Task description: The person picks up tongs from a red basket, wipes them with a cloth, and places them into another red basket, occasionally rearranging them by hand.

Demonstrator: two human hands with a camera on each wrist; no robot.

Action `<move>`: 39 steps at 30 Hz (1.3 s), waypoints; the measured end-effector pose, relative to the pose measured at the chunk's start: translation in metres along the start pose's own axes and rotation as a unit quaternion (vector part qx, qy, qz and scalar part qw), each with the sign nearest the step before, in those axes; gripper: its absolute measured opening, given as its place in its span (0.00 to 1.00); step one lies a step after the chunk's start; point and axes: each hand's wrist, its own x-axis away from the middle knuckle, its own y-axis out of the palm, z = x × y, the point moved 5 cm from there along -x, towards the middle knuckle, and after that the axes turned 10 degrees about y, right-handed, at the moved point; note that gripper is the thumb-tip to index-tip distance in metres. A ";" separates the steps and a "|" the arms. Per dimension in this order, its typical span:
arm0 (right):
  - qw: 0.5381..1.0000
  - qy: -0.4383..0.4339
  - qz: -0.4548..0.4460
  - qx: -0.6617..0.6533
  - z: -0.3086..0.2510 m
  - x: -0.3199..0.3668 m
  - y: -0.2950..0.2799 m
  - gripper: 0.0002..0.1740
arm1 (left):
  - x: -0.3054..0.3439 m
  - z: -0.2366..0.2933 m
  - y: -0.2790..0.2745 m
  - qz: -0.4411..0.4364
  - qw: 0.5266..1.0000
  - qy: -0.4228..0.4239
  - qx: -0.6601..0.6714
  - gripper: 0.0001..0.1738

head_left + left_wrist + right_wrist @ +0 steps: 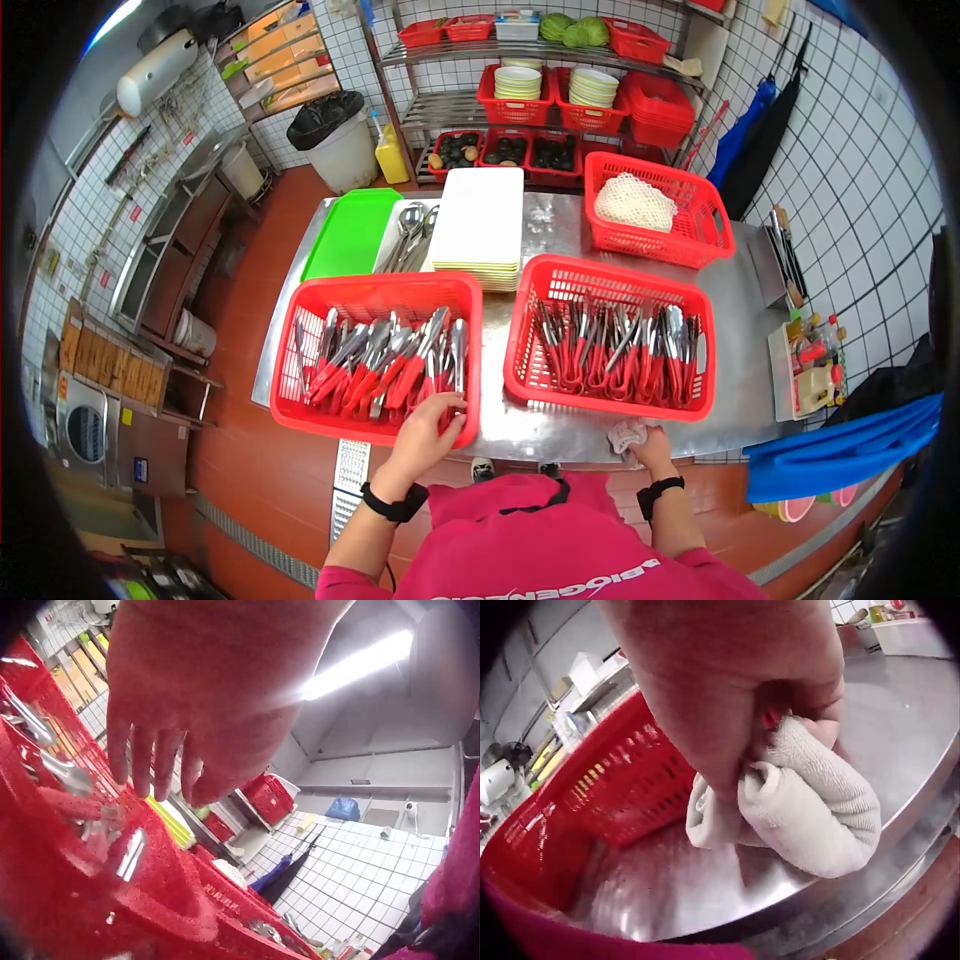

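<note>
My left hand [428, 437] is at the front right corner of the left red basket [374, 284], which is full of metal tongs with red handles [375, 385]. In the left wrist view its fingers [166, 754] hang down loosely, with nothing seen between them. My right hand [655, 452] grips a bunched white cloth [810, 810] over the front edge of the steel table, in front of the right red basket [608, 402]. More red-handled tongs [615, 350] fill that basket.
White trays [480, 215] are stacked behind the baskets, beside a green tray [350, 235] and large spoons [410, 220]. A third red basket [690, 250] holds a white netted bundle [635, 203]. Bottles [820, 345] stand in a bin at the right edge.
</note>
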 end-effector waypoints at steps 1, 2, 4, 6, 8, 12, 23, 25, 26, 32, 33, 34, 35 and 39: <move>1.000 -0.004 -0.017 -0.022 0.005 -0.005 0.001 0.30 | -0.007 0.006 0.013 -0.029 0.998 -0.034 0.036 0.13; 0.999 0.000 -0.020 -0.027 0.010 -0.010 0.003 0.30 | -0.015 0.013 0.025 -0.034 0.998 -0.034 0.032 0.13; 0.999 -0.017 -0.043 -0.006 0.007 -0.015 0.007 0.33 | -0.033 0.030 0.052 -0.084 0.996 0.025 0.013 0.14; 0.999 -0.027 -0.035 -0.015 0.007 -0.017 0.009 0.35 | -0.052 0.040 0.080 -0.130 0.991 0.000 0.024 0.15; 0.998 -0.039 -0.030 -0.027 0.013 -0.021 0.013 0.37 | -0.069 0.047 0.112 -0.180 0.983 0.030 0.033 0.16; 0.997 -0.042 -0.066 -0.021 0.017 -0.029 0.026 0.38 | -0.096 0.033 0.170 -0.202 0.977 0.047 -0.055 0.18; 0.992 -0.108 -0.038 -0.054 0.013 -0.027 0.030 0.36 | -0.126 -0.014 0.224 -0.298 0.917 -0.125 -0.234 0.22; 0.991 -0.108 -0.037 -0.068 0.012 -0.028 0.029 0.35 | -0.129 -0.011 0.225 -0.305 0.910 -0.134 -0.247 0.22; 0.991 -0.107 -0.038 -0.070 0.012 -0.028 0.028 0.35 | -0.129 -0.011 0.225 -0.311 0.904 -0.145 -0.256 0.23; 0.989 -0.111 -0.050 -0.088 0.008 -0.024 0.018 0.34 | -0.136 -0.002 0.222 -0.308 0.898 -0.119 -0.290 0.21; 0.990 -0.095 -0.062 -0.086 0.008 -0.024 0.017 0.34 | -0.135 -0.003 0.222 -0.308 0.898 -0.120 -0.291 0.21; 0.991 -0.079 -0.074 -0.085 0.008 -0.025 0.016 0.34 | -0.135 -0.004 0.221 -0.300 0.902 -0.116 -0.288 0.22; 0.990 -0.079 -0.074 -0.085 0.007 -0.025 0.014 0.34 | -0.135 -0.005 0.221 -0.293 0.906 -0.111 -0.285 0.23; 0.990 -0.081 -0.074 -0.088 0.008 -0.027 0.016 0.33 | -0.133 -0.004 0.209 -0.240 0.922 -0.116 -0.280 0.26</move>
